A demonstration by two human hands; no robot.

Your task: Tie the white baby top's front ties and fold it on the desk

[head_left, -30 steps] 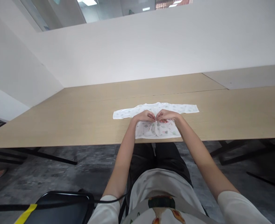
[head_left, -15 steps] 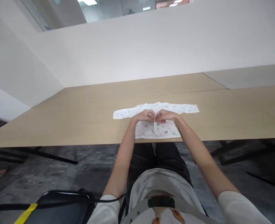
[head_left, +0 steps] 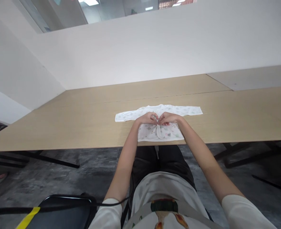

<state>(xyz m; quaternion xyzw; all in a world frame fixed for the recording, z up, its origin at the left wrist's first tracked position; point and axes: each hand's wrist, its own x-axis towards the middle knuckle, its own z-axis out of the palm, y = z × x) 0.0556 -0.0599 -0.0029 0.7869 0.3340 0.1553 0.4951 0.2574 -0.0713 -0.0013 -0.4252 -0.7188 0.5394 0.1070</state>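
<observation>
A small white printed garment (head_left: 161, 135) lies face up on the near middle of the surface (head_left: 83, 124), its hem toward the person and its neckline on the far side. Its left sleeve (head_left: 124, 116) and right sleeve (head_left: 193, 110) run straight out sideways, probably so that the front lies flat and the middle opening is easy to reach.

The left hand (head_left: 148, 118) and the right hand (head_left: 168, 118) meet over that opening, fingers curled and thumbs drawn in against them, pinching the cloth with almost no gap. Folds gather just below the fingertips, which suggests the two front edges are being held together; whether a snap or a tie is between them is too small to tell.

The hem lies just inside the near edge of the surface, with the person's legs (head_left: 173, 162) below, so there seems to be little slack on that side. Left and right, the surface runs on well past both cuffs, and beyond the neckline a strip of it reaches the white wall (head_left: 154, 54), giving the hands more room sideways and farther in.
</observation>
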